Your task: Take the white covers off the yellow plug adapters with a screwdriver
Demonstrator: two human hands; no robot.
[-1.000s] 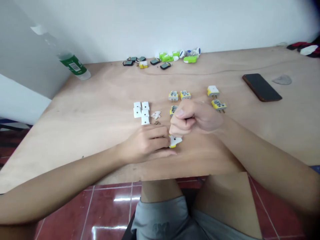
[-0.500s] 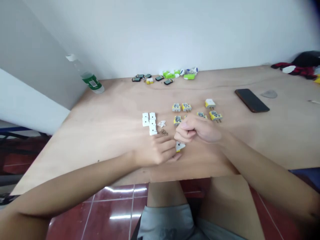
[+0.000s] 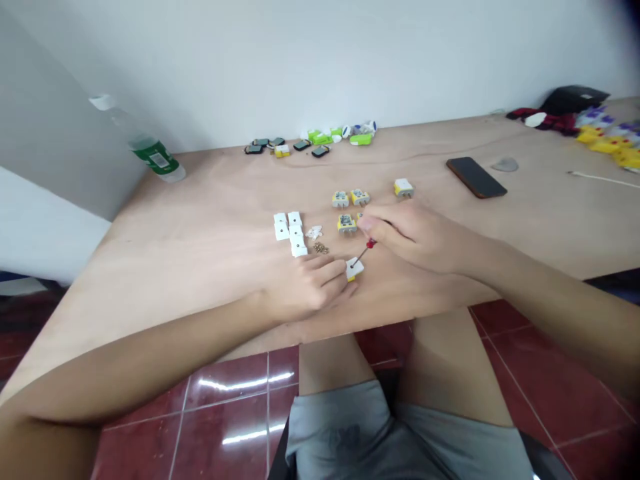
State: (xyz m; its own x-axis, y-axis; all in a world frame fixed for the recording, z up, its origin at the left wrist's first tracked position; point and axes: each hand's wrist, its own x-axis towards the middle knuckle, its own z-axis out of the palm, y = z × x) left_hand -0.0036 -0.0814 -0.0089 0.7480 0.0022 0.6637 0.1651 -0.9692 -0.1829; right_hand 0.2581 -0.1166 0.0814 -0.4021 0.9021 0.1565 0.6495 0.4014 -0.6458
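Observation:
My left hand lies near the front edge with its fingers closed on a small white-topped yellow plug, holding it against the wood. A thin screwdriver with a red collar is gripped in my right hand; its handle is mostly hidden in the fist. Its shaft slants down, and the tip meets the dark hole in the plug's white cover. Left of the plug are a little heap of brass-coloured screws, some small white clips and several white covers. Opened yellow plugs stand just behind.
One white-covered plug stands behind my right hand. A phone lies to the right. At the wall are a bottle, dark oblong pieces and green parts. Yellow and purple items sit far right.
My right hand has tilted back, and the screwdriver now shows, touching the cover. The plug stays in my left hand. The whole view has shifted, bringing more of the table's right side into sight.

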